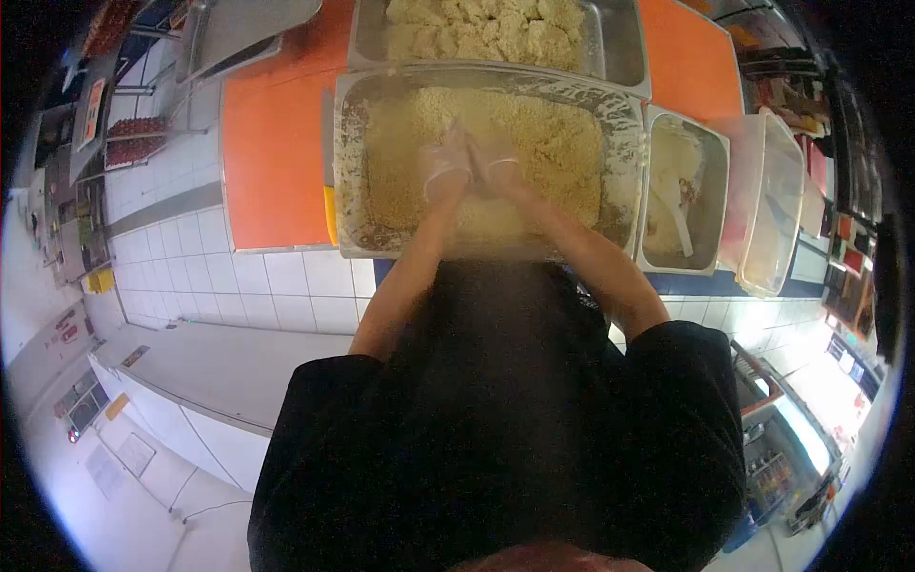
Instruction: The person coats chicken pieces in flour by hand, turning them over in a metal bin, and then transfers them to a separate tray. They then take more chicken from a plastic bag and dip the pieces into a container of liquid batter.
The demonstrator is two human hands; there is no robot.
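Note:
Both hands wear thin see-through gloves and meet over a large metal pan (pixel 348 224) of pale yellow, crumbly breading (pixel 558 129). My left hand (pixel 445 164) and my right hand (pixel 496 164) come together palm to palm or nearly so, fingers pointing toward the far side. Motion smears the fingers, so I cannot make out whether anything is between them. Breading lies all around the hands, and smears of it coat the pan's inner walls. Just beyond stands a second metal pan (pixel 610 43) with lumpy, breaded pieces (pixel 486 33) inside.
At the right is a smaller metal pan (pixel 710 205) with pale powder and a white-handled tool (pixel 684 229). Past it stands a clear plastic tub (pixel 772 205). Orange worktop (pixel 276 162) shows at the left. A yellow object (pixel 331 214) sits against the main pan's left side.

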